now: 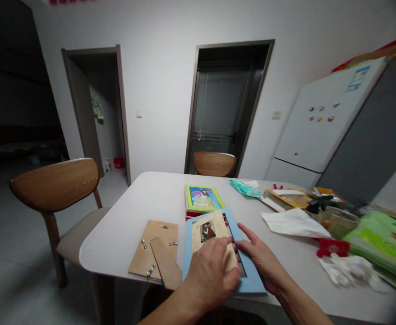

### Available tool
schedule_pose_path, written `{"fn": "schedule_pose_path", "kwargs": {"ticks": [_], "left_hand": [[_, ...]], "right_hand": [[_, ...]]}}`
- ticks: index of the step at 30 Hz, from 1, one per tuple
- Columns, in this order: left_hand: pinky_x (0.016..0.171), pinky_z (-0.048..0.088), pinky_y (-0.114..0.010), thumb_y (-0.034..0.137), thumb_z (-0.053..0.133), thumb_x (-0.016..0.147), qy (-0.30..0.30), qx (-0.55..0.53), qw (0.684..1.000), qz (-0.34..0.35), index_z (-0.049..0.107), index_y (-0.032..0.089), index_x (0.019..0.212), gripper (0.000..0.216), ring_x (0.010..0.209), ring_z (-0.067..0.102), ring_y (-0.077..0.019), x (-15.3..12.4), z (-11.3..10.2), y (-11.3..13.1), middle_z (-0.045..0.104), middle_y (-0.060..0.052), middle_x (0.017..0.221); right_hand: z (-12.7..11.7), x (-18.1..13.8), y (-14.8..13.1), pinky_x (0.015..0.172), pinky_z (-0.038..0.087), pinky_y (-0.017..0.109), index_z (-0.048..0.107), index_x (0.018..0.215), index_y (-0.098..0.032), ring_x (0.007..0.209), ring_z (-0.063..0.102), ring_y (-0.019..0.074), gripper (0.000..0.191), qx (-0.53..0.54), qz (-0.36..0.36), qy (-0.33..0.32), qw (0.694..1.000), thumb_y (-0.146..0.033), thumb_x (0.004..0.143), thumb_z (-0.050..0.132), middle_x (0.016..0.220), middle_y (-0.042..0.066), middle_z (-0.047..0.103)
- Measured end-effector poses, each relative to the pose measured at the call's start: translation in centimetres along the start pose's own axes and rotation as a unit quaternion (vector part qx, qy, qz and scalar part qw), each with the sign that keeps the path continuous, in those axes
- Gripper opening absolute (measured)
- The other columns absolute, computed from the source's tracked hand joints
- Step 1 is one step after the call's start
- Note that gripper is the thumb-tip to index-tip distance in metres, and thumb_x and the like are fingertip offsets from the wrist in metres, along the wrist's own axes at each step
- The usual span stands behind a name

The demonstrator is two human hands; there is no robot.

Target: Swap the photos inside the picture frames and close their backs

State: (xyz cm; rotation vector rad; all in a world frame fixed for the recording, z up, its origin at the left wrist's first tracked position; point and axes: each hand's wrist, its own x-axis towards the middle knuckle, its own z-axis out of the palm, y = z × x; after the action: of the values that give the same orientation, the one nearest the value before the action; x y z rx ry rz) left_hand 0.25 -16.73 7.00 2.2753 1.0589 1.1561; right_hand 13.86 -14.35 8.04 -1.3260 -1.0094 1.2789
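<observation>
A light blue picture frame (pixel 252 282) lies flat near the table's front edge. A beige card with a small photo (pixel 207 230) sits inside it. My left hand (pixel 211 273) presses on the lower part of the card, fingers bent down flat against it. My right hand (pixel 259 258) rests on the frame's right rail, fingers stretched along it and the thumb at the inner edge. Left of the frame lies a wooden backing board (pixel 152 246) with metal clips and a fold-out stand (pixel 166 264).
A colourful boxed book (pixel 203 198) lies behind the frame. White paper (pixel 294 223), a red item (pixel 333 247), white gloves (pixel 348 268), green packets (pixel 384 241) and clutter crowd the table's right side. One wooden chair (pixel 57 185) stands left, another (pixel 214 163) at the far side. A fridge (pixel 323 122) stands right.
</observation>
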Motion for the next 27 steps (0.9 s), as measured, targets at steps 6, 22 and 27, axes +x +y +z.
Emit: {"fn": "schedule_pose_path", "kwargs": {"ticks": [6, 22, 27], "left_hand": [[0.076, 0.045, -0.032, 0.012, 0.038, 0.076, 0.083, 0.064, 0.994, 0.023, 0.043, 0.016, 0.108, 0.033, 0.083, 0.053, -0.0176, -0.8, -3.4, -1.1, 0.056, -0.007, 0.090], [0.078, 0.042, -0.032, 0.026, 0.041, 0.076, 0.007, 0.142, 0.967, -0.213, 0.049, 0.019, 0.106, 0.032, 0.093, 0.053, -0.0206, -6.3, -4.4, -6.5, 0.057, -0.007, 0.102], [0.083, 0.039, -0.033, 0.025, 0.041, 0.075, -0.013, 0.184, 0.968, -0.169, 0.049, 0.018, 0.106, 0.033, 0.097, 0.049, -0.0209, -6.4, -4.3, -6.3, 0.054, -0.009, 0.102]], "right_hand": [[-1.1, 0.7, 1.2, 0.043, 0.036, 0.019, 0.026, 0.125, -0.015, 0.048, 0.051, 0.0110, 0.074, -0.070, -0.033, 0.008, 0.997, -0.029, 0.060, 0.059, 0.053, -0.005, 0.053], [-5.9, 4.4, 6.4, 0.069, 0.039, 0.028, 0.053, 0.107, -0.009, 0.076, 0.057, 0.0204, 0.047, -0.550, -0.085, 0.129, 0.821, -0.031, 0.068, 0.039, 0.085, 0.010, 0.062], [-5.7, 4.1, 6.2, 0.074, 0.039, 0.031, 0.055, 0.104, -0.009, 0.082, 0.057, 0.0222, 0.044, -0.574, -0.107, 0.126, 0.802, -0.031, 0.069, 0.040, 0.091, 0.012, 0.062]]}}
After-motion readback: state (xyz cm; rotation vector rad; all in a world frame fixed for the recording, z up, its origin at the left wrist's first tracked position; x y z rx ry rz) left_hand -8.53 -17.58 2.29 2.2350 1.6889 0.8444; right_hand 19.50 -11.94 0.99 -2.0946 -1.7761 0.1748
